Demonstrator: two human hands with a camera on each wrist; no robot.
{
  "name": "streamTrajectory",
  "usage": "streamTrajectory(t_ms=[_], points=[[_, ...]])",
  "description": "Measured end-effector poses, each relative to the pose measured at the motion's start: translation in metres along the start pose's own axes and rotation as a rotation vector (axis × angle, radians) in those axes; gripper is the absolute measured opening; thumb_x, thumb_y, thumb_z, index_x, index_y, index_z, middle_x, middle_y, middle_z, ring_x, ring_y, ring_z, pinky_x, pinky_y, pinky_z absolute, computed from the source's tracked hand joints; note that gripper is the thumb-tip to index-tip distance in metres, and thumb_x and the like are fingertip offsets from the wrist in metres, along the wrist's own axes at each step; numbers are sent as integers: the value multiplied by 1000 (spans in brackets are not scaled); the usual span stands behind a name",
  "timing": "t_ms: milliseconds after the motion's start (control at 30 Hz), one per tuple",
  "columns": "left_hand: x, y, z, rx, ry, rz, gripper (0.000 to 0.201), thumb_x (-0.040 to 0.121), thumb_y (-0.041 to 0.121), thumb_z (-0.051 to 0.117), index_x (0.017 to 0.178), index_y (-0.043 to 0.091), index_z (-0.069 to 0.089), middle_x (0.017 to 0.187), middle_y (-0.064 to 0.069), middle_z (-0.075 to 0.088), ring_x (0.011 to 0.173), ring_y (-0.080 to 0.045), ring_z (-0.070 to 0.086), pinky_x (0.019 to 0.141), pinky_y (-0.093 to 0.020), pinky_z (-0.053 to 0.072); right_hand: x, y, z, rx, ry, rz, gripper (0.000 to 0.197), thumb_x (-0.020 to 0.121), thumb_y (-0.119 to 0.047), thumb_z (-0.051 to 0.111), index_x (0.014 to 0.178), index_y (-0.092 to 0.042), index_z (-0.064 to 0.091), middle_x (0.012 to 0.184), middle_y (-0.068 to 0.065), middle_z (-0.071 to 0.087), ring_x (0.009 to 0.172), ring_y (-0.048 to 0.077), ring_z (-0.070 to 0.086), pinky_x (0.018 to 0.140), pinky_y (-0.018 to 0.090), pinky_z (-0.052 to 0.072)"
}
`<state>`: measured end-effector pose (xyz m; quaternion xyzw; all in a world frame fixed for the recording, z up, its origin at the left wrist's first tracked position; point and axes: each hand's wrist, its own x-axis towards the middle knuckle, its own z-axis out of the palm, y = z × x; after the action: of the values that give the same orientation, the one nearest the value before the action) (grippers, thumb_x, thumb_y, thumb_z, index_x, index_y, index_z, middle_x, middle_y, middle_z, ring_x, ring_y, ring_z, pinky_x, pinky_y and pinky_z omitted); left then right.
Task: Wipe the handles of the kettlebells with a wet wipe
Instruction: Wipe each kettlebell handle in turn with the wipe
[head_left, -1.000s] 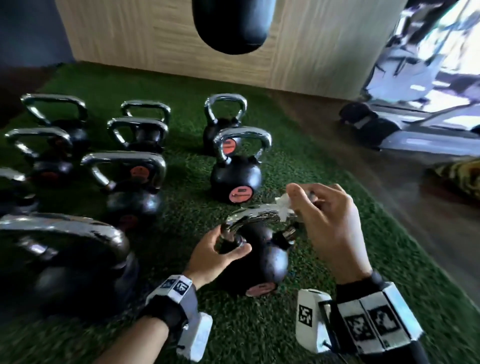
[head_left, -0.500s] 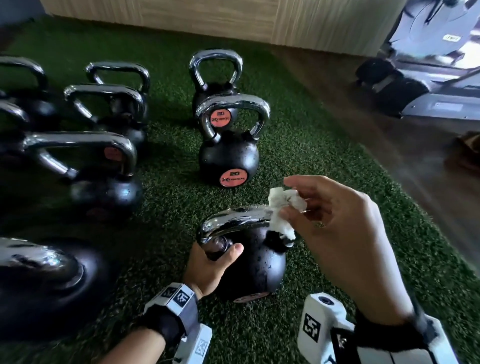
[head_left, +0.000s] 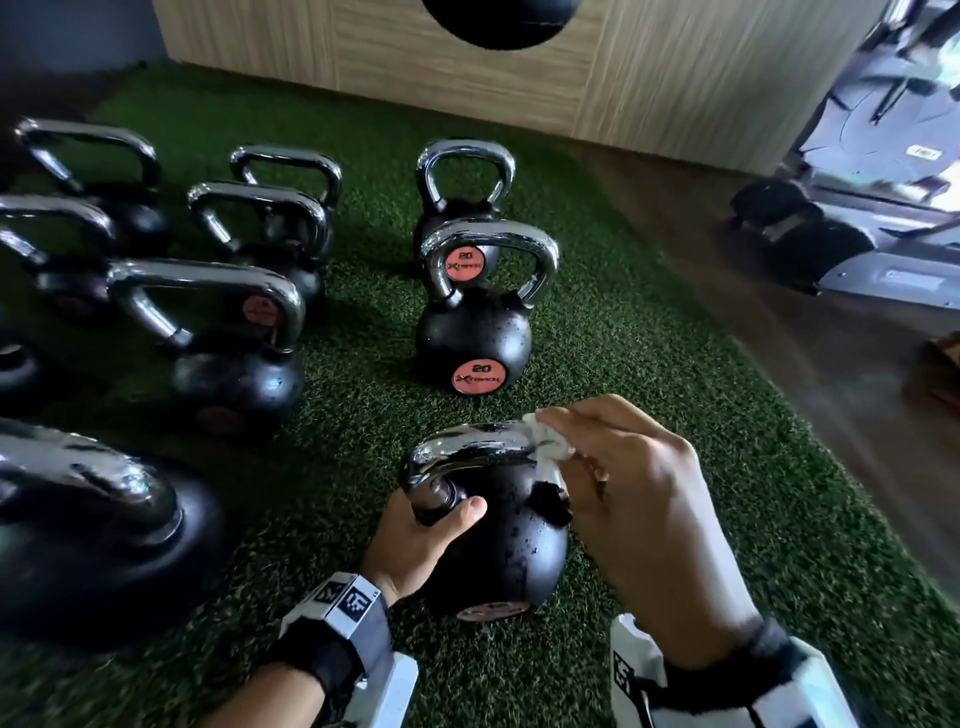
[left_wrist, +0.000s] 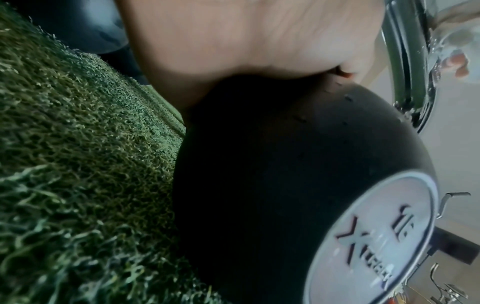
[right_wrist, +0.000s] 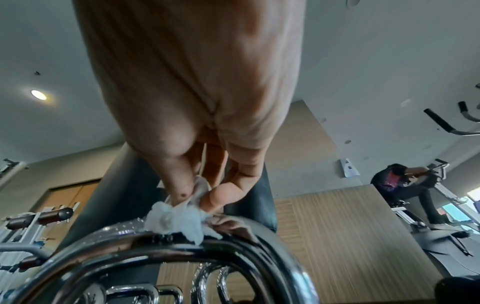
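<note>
The green turf (head_left: 649, 364) covers the floor and carries everything. Beyond it stands a wood wall (head_left: 467, 67), and at the far right there is a gym machine (head_left: 857, 218) on the brown floor (head_left: 779, 322). A black bag (head_left: 501, 21) hangs at the top edge of the head view.

On the left side of the turf stand several black kettlebells with chrome handles, in rows; the biggest one (head_left: 88, 530) is at the near left edge. In the middle a kettlebell with the number 20 (head_left: 474, 348) stands upright, and a second one with the same number (head_left: 460, 208) stands just behind it.

The near kettlebell (head_left: 498, 540) is in front of the person, tilted toward the camera; water drops lie on its body. Its round label, seen from the left wrist, reads 16. The left hand (head_left: 421, 540) holds it at the left foot of the handle (head_left: 467, 447), with the thumb curled on the near side, so this grip is closed around the handle.

The right hand (head_left: 639, 499) is at the right end of the handle. Its grip pinches a small, crumpled white wipe (right_wrist: 176, 222) between thumb and fingers (right_wrist: 215, 197), and the wipe touches the top of the chrome handle.

In the right wrist view a person (right_wrist: 405, 185) sits on a machine far at the right.
</note>
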<state>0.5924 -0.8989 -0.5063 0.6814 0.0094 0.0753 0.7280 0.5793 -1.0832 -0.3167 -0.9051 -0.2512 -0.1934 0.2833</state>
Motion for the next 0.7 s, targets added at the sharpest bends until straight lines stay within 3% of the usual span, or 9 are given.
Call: streamTrajectory(t_ms=[100,133,200,267,333,433,467,567,700], points=[[-1,0,1,-1,5,-2,42,70,55,77,84,19,62,86,-2,57,79,-9,51,72,-8,43,-5,12,-7,-33,54,85,39,81,10,71,115,-9,76,105,-6,68,75,0,61,78,1,46],[-1,2,2,-6,14,-6,33,69,55,77,80,26,64,84,-2,57,77,-8,52,72,-8,43,-5,14,-8,-41,68,111,39,81,9,72,114,-10,76,104,-6,69,72,-1,61,76,-1,44],[-1,3,3,-19,30,-14,18,66,55,78,68,40,69,79,3,60,70,1,55,71,-6,44,-3,15,-6,-49,69,113,37,83,9,71,114,-11,76,103,-6,70,73,1,62,75,2,47],[-1,3,4,-23,26,-11,12,65,55,77,70,47,71,76,10,65,72,4,59,73,-6,46,-4,15,-2,-40,78,91,38,84,11,68,114,-10,76,104,-5,70,78,4,65,77,5,50],[-1,1,5,-17,23,1,18,66,55,77,75,39,74,77,10,71,76,4,64,76,-6,47,-7,20,0,-22,123,98,38,84,12,68,115,-7,75,104,-4,71,79,4,66,76,1,47],[-1,-1,1,17,56,-12,52,63,62,76,76,11,73,74,2,73,77,-4,68,76,-11,49,-16,36,1,42,194,208,33,89,8,64,119,-5,72,106,-2,73,83,-5,63,74,-4,42],[-2,0,2,13,58,-24,51,63,63,76,74,13,74,73,4,72,76,-3,67,75,-10,49,-18,40,1,76,203,245,34,90,9,63,119,-5,72,107,-2,73,86,-6,63,74,-4,42],[-4,8,6,-14,48,-27,20,64,59,75,75,42,75,78,14,74,80,5,67,78,-5,47,-23,44,8,48,238,242,37,88,12,61,119,-5,72,107,-7,70,87,-3,63,78,-4,42],[-4,8,5,-30,34,-20,26,64,59,76,79,38,75,79,9,74,80,5,66,79,-6,47,-33,58,23,149,314,355,36,90,7,60,117,-11,74,106,-5,73,81,-3,66,71,-1,44]])
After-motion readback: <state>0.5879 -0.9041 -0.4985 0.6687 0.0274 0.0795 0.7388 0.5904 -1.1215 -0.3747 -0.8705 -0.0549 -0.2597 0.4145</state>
